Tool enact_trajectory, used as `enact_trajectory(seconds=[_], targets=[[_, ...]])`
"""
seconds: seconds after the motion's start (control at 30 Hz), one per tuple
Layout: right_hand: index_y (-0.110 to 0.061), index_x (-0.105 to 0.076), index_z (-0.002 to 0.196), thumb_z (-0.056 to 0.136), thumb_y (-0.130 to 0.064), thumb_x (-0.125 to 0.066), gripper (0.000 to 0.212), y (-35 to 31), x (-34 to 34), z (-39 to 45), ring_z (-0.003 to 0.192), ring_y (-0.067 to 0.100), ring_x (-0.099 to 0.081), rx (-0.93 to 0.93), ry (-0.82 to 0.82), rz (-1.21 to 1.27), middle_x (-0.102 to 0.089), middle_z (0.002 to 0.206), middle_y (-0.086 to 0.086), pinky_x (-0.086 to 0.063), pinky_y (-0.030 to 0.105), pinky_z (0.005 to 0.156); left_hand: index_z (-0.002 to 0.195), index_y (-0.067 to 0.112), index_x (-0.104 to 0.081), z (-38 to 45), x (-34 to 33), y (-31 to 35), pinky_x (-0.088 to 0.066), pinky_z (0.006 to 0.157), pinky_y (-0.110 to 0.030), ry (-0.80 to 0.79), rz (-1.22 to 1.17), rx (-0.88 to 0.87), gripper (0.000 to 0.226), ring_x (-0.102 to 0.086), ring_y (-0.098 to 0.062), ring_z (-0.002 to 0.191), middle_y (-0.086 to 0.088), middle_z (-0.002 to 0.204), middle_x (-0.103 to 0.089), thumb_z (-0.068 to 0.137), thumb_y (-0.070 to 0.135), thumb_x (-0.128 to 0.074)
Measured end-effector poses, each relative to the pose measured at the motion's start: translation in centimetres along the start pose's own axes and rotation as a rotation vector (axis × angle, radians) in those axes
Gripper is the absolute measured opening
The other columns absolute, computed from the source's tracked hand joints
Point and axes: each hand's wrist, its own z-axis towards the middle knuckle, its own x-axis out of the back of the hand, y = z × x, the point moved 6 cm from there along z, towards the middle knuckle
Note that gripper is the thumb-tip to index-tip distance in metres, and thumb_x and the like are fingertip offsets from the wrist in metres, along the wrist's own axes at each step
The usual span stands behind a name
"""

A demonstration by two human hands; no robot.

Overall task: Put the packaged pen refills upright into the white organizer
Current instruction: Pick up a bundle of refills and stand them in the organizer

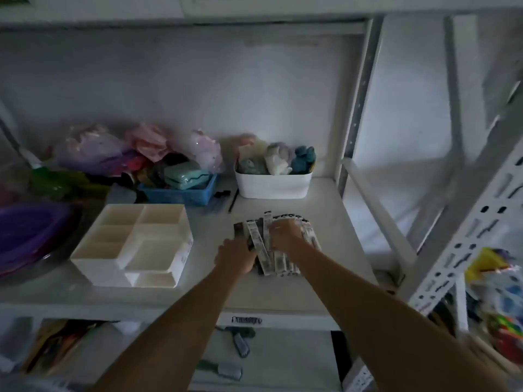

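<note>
refills (267, 250) — packaged strips, fanned flat on shelf | organizer (133, 244) — white, compartmented, left

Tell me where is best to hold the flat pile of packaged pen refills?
Probably pinch the packaged pen refills across their long edges, one hand from each side, as the left hand and right hand sit now; the narrow strips lie flat, fanned, and would scatter otherwise.
</note>
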Motion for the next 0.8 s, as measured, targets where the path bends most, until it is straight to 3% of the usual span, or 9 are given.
enact_trajectory(seconds=[0.1,0.23,0.3,0.37,0.47,0.6,0.67,0.73,0.8], targets=[[0.005,-0.054,0.114,0.091,-0.002,-0.037,0.030,0.3,-2.0,2.2,0.110,0.035,-0.058,-0.064,0.020,0.005,-0.059,0.120,0.024,-0.049,0.039,0.090,0.125,0.002,-0.048,2.0,-0.7,-1.0,-0.041,0.100,-0.044,0.036,0.008,0.158,0.066,-0.045,-0.036,0.122,-0.020,0.131,-0.050,0.087,0.056,-0.043],[0.003,-0.045,0.120,0.091,-0.001,-0.038,0.031,2.0,-4.0,4.1,0.083,0.021,-0.053,-0.226,0.002,0.177,-0.060,0.110,0.017,-0.044,0.023,0.052,0.131,0.001,-0.043,4.7,-1.7,-1.2,-0.037,0.105,-0.041,-0.059,0.053,0.204,0.071,-0.037,-0.033,0.127,-0.018,0.137,-0.043,0.087,0.058,-0.040],[0.004,-0.048,0.116,0.091,-0.002,-0.039,0.028,2.4,-4.7,4.8,0.086,0.023,-0.057,-0.265,0.016,0.180,-0.062,0.099,0.014,-0.047,0.024,0.059,0.132,0.000,-0.039,5.6,-2.1,-0.6,-0.035,0.105,-0.040,-0.089,0.062,0.167,0.060,-0.037,-0.034,0.127,-0.018,0.137,-0.044,0.091,0.044,-0.043],[0.004,-0.052,0.112,0.091,-0.002,-0.040,0.025,2.5,-4.9,5.2,0.098,0.028,-0.061,-0.287,0.055,0.179,-0.064,0.107,0.018,-0.052,0.030,0.075,0.132,-0.003,-0.035,6.1,-2.5,0.2,-0.038,0.104,-0.038,-0.123,-0.034,0.146,0.051,-0.043,-0.034,0.126,-0.020,0.137,-0.046,0.093,0.027,-0.047],[0.005,-0.056,0.108,0.092,-0.007,-0.041,0.025,2.6,-4.5,5.7,0.101,0.030,-0.061,-0.300,0.083,0.171,-0.063,0.109,0.020,-0.051,0.036,0.086,0.126,-0.006,-0.049,6.4,-2.7,1.3,-0.045,0.097,-0.034,-0.193,-0.216,0.108,0.042,-0.054,-0.031,0.121,-0.023,0.132,-0.055,0.092,0.020,-0.050],[-0.006,-0.048,0.071,0.091,-0.019,-0.051,0.024,2.5,-4.4,5.9,0.077,0.022,-0.056,-0.298,0.032,0.223,-0.053,0.074,0.010,-0.051,0.034,0.071,0.118,-0.005,-0.059,6.0,-1.9,0.9,-0.049,0.090,-0.035,-0.234,-0.428,0.121,0.037,-0.060,-0.029,0.114,-0.024,0.124,-0.062,0.090,0.017,-0.055],[-0.009,-0.044,0.067,0.089,-0.025,-0.058,0.030,2.1,-4.7,5.6,0.055,0.017,-0.056,-0.312,-0.013,0.296,-0.053,0.061,0.005,-0.055,0.028,0.057,0.117,-0.007,-0.059,5.6,-1.5,0.4,-0.049,0.082,-0.033,-0.239,-0.543,0.144,0.035,-0.062,-0.031,0.111,-0.026,0.121,-0.063,0.090,0.015,-0.054],[-0.009,-0.045,0.067,0.085,-0.028,-0.063,0.032,1.3,-4.8,5.2,0.033,0.009,-0.050,-0.307,-0.051,0.358,-0.054,0.046,0.001,-0.046,0.016,0.032,0.111,-0.012,-0.059,5.2,-0.7,0.1,-0.051,0.085,-0.035,-0.256,-0.656,0.135,0.029,-0.066,-0.029,0.098,-0.030,0.114,-0.063,0.092,0.007,-0.049],[-0.008,-0.047,0.060,0.082,-0.032,-0.066,0.037,0.1,-4.8,5.1,0.027,0.008,-0.050,-0.273,-0.052,0.371,-0.054,0.043,0.003,-0.043,0.014,0.028,0.098,-0.014,-0.060,4.4,0.8,0.2,-0.053,0.084,-0.036,-0.257,-0.765,0.090,0.022,-0.066,-0.023,0.077,-0.026,0.093,-0.062,0.092,-0.003,-0.043]])
